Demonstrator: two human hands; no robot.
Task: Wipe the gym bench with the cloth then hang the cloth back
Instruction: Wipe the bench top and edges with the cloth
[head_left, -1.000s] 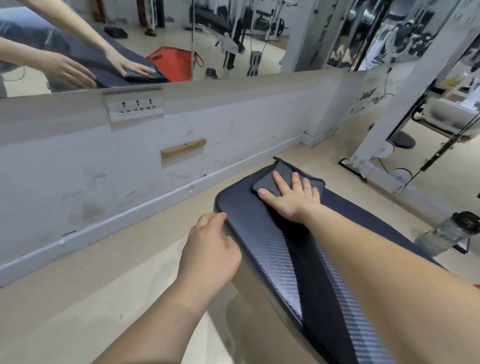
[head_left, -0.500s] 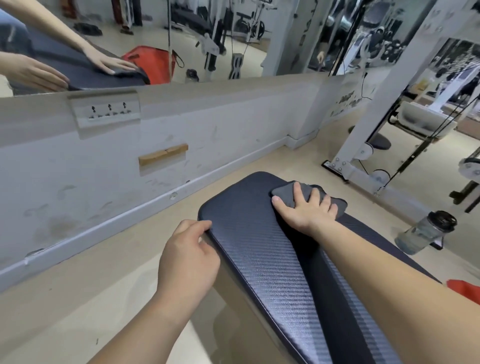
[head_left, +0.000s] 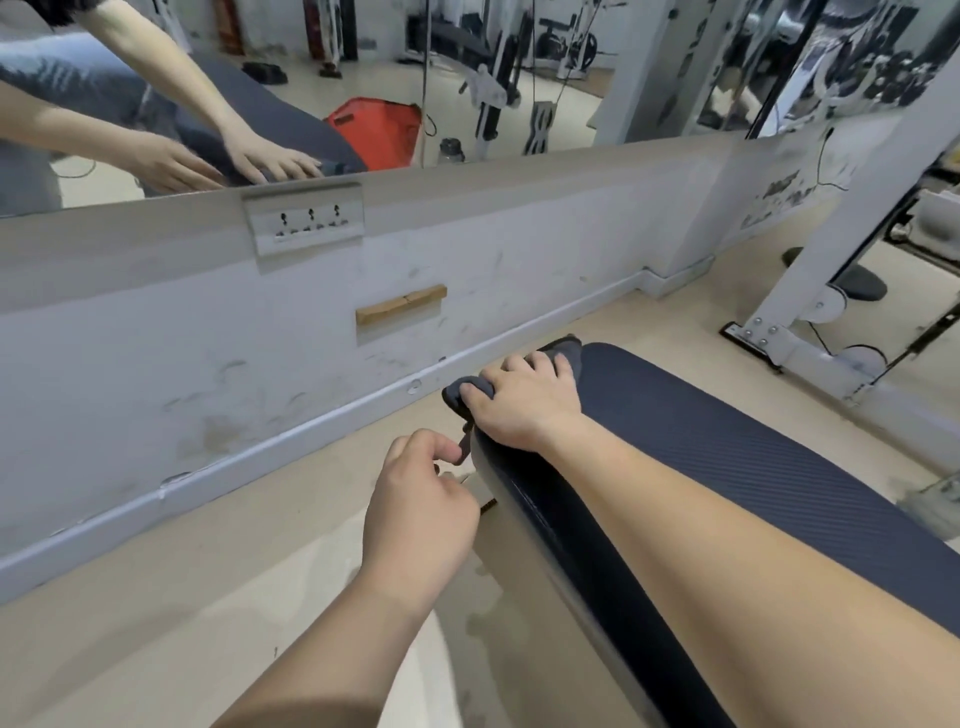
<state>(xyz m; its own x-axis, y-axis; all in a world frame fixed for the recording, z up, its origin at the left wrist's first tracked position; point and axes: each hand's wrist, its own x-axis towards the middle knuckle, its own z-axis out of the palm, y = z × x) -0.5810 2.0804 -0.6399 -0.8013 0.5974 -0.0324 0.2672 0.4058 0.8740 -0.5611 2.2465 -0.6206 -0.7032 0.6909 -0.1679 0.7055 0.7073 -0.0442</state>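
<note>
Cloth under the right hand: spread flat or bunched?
Bunched: the dark grey cloth sits crumpled under the right hand, draping over the edge of the dark textured bench pad.

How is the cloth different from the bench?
The cloth is small, grey and bunched under the right hand; the bench is big, dark blue and flat. The cloth looks soft, while the bench has a shiny woven pattern. Both are dark.

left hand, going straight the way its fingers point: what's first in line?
The dark tab, likely the cloth's, hanging at the bench edge; the left hand fingertips look nearly on it. Behind it, the bench side. Depth is unclear.
</note>
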